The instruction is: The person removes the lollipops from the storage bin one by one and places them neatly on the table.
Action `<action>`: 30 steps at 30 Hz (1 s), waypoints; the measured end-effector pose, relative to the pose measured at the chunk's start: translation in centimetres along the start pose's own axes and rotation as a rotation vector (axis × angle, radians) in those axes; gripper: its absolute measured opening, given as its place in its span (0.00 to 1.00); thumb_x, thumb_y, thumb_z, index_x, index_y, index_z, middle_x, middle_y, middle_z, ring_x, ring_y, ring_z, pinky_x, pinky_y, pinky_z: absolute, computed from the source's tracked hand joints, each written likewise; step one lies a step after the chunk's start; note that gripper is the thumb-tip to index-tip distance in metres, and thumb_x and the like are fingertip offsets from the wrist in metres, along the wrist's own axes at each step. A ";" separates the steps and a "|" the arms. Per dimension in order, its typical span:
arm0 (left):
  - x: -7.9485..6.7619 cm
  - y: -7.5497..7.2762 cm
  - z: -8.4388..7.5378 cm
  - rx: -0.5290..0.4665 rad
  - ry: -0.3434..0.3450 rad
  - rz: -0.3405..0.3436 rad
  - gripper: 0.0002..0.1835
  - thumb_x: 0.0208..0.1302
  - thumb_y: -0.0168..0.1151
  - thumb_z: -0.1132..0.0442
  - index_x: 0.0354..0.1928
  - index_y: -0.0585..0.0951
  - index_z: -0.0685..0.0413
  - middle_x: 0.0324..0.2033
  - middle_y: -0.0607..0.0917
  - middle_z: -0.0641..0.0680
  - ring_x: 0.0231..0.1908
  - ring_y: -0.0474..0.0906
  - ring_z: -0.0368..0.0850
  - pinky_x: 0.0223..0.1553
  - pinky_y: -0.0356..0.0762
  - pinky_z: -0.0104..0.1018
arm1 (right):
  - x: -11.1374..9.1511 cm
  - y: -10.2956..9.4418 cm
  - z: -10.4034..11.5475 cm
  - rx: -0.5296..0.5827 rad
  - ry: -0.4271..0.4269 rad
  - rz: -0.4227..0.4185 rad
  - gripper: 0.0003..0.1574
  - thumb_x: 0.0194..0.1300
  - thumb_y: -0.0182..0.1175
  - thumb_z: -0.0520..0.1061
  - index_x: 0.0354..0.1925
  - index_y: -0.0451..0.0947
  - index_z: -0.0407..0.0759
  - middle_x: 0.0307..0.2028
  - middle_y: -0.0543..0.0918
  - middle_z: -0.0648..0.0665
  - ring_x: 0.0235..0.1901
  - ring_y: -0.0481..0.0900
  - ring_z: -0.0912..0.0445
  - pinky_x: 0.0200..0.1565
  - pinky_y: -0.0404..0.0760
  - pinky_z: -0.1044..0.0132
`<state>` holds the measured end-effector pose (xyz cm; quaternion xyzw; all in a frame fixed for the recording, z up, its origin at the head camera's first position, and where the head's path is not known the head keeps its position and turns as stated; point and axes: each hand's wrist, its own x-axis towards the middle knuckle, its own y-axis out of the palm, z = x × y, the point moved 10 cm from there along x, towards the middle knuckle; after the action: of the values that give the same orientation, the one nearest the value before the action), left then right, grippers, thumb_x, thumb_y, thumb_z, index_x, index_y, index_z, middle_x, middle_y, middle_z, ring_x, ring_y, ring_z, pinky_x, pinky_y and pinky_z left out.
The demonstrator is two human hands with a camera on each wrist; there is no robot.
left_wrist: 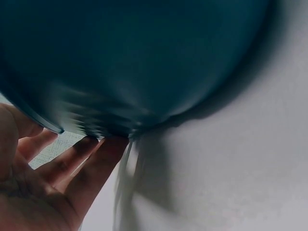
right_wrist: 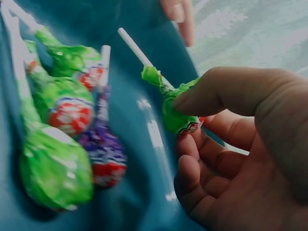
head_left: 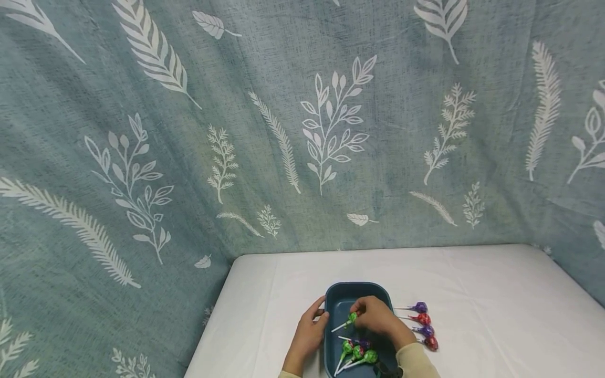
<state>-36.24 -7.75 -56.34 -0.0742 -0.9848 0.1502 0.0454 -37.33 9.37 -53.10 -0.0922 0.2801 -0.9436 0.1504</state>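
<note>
A green-wrapped lollipop [right_wrist: 179,109] with a white stick is pinched between the thumb and fingers of my right hand [head_left: 376,316], over a deep teal tray [head_left: 356,287]. My left hand [head_left: 309,332] holds the tray's left side. Its thumb lies at the rim and its fingers [left_wrist: 103,159] touch the outer wall. Inside the tray, towards the near end, lie several green lollipops [right_wrist: 55,171] and a purple one [right_wrist: 103,156], close together with their sticks pointing different ways.
Right of the tray, several lollipops lie in a column on the white tabletop [head_left: 491,315]: purple [head_left: 419,307], red [head_left: 423,318], purple [head_left: 427,331] and dark red [head_left: 431,343]. Their sticks point towards the tray. A grey-green leaf-patterned cloth [head_left: 283,157] hangs behind and beside the table.
</note>
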 end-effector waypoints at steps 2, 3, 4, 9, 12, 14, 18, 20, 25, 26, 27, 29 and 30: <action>0.1 0.0 -0.1 -0.002 0.008 -0.002 0.24 0.74 0.58 0.62 0.71 0.74 0.53 0.50 0.83 0.61 0.39 0.85 0.47 0.38 0.80 0.41 | -0.2 -0.7 0.4 0.010 0.008 -0.012 0.16 0.43 0.65 0.31 0.35 0.82 0.36 0.28 0.80 0.49 0.30 0.74 0.56 0.32 0.76 0.60; 0.1 -0.1 -0.1 -0.002 0.010 -0.003 0.24 0.74 0.58 0.62 0.71 0.74 0.53 0.50 0.83 0.61 0.39 0.85 0.47 0.38 0.80 0.41 | -0.2 -1.0 0.5 0.019 0.014 -0.013 0.16 0.44 0.65 0.31 0.36 0.82 0.36 0.29 0.80 0.49 0.30 0.75 0.55 0.33 0.76 0.59; 0.1 -0.1 -0.1 -0.001 0.010 -0.003 0.24 0.74 0.58 0.62 0.71 0.73 0.53 0.51 0.83 0.61 0.39 0.85 0.47 0.38 0.80 0.41 | -0.4 -1.3 0.7 0.032 0.013 -0.014 0.16 0.45 0.65 0.31 0.37 0.82 0.35 0.30 0.80 0.48 0.31 0.75 0.55 0.33 0.76 0.58; 0.0 0.0 0.0 0.010 0.004 -0.006 0.24 0.74 0.58 0.61 0.70 0.74 0.52 0.51 0.83 0.61 0.39 0.85 0.47 0.39 0.80 0.42 | -1.2 -2.7 1.2 0.062 0.031 -0.029 0.16 0.50 0.66 0.33 0.41 0.82 0.35 0.33 0.81 0.47 0.33 0.76 0.54 0.35 0.77 0.57; 0.0 0.0 0.0 0.020 0.008 -0.009 0.24 0.74 0.58 0.61 0.70 0.74 0.52 0.50 0.84 0.61 0.39 0.85 0.47 0.40 0.80 0.42 | -1.8 -3.6 1.3 0.075 0.050 -0.056 0.17 0.51 0.65 0.34 0.43 0.82 0.34 0.34 0.81 0.47 0.35 0.77 0.54 0.36 0.78 0.57; 0.0 0.0 0.0 0.024 0.011 -0.011 0.24 0.74 0.58 0.62 0.70 0.74 0.52 0.50 0.84 0.61 0.40 0.85 0.47 0.40 0.80 0.43 | -2.2 -4.2 1.3 0.079 0.062 -0.073 0.18 0.52 0.65 0.34 0.45 0.82 0.33 0.36 0.82 0.46 0.36 0.77 0.53 0.37 0.78 0.57; 0.1 0.0 0.0 0.029 0.016 -0.013 0.24 0.74 0.57 0.62 0.70 0.74 0.52 0.50 0.84 0.61 0.40 0.85 0.47 0.41 0.81 0.44 | -3.1 -5.7 1.1 0.072 0.101 -0.117 0.20 0.53 0.65 0.34 0.47 0.82 0.33 0.39 0.83 0.45 0.39 0.78 0.52 0.39 0.79 0.56; 0.1 0.0 0.0 0.034 0.019 -0.014 0.24 0.74 0.57 0.61 0.70 0.74 0.53 0.51 0.84 0.62 0.41 0.85 0.48 0.42 0.81 0.44 | -3.6 -6.5 0.8 0.065 0.133 -0.146 0.21 0.53 0.65 0.35 0.48 0.82 0.34 0.40 0.83 0.45 0.40 0.79 0.52 0.40 0.79 0.55; 0.1 -0.3 -0.1 0.033 0.026 -0.026 0.24 0.74 0.58 0.61 0.70 0.75 0.53 0.51 0.84 0.62 0.41 0.85 0.48 0.43 0.80 0.46 | -4.8 -8.1 0.1 0.025 0.179 -0.219 0.20 0.55 0.66 0.36 0.48 0.83 0.37 0.41 0.84 0.46 0.42 0.80 0.51 0.41 0.79 0.53; 0.1 -0.3 -0.1 0.033 0.025 -0.026 0.24 0.74 0.58 0.61 0.70 0.75 0.53 0.51 0.84 0.62 0.41 0.84 0.48 0.44 0.80 0.45 | -5.0 -8.4 -0.1 0.015 0.182 -0.233 0.20 0.55 0.67 0.36 0.48 0.83 0.38 0.41 0.84 0.47 0.42 0.80 0.51 0.41 0.78 0.54; 0.1 -0.3 -0.1 0.029 0.025 -0.023 0.24 0.74 0.58 0.61 0.70 0.74 0.53 0.50 0.84 0.62 0.41 0.85 0.48 0.43 0.80 0.45 | -5.3 -8.6 -0.2 0.007 0.183 -0.244 0.19 0.55 0.68 0.36 0.48 0.83 0.38 0.41 0.84 0.47 0.42 0.80 0.52 0.41 0.78 0.54; 0.1 -0.2 0.0 0.020 0.023 -0.012 0.24 0.74 0.58 0.62 0.70 0.74 0.54 0.50 0.84 0.62 0.41 0.85 0.48 0.43 0.81 0.44 | -5.9 -9.1 -0.7 -0.008 0.197 -0.265 0.19 0.56 0.69 0.37 0.48 0.83 0.38 0.40 0.84 0.47 0.41 0.80 0.52 0.41 0.78 0.54; 0.1 -0.1 0.0 0.014 0.021 -0.005 0.25 0.74 0.58 0.62 0.70 0.74 0.54 0.50 0.84 0.62 0.40 0.85 0.48 0.42 0.81 0.44 | -6.3 -9.4 -0.9 -0.010 0.204 -0.275 0.20 0.56 0.69 0.37 0.49 0.83 0.38 0.40 0.84 0.48 0.41 0.80 0.53 0.41 0.78 0.54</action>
<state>-36.35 -7.82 -56.30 -0.0727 -0.9834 0.1564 0.0566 -33.86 19.44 -49.22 -0.0341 0.2833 -0.9584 -0.0096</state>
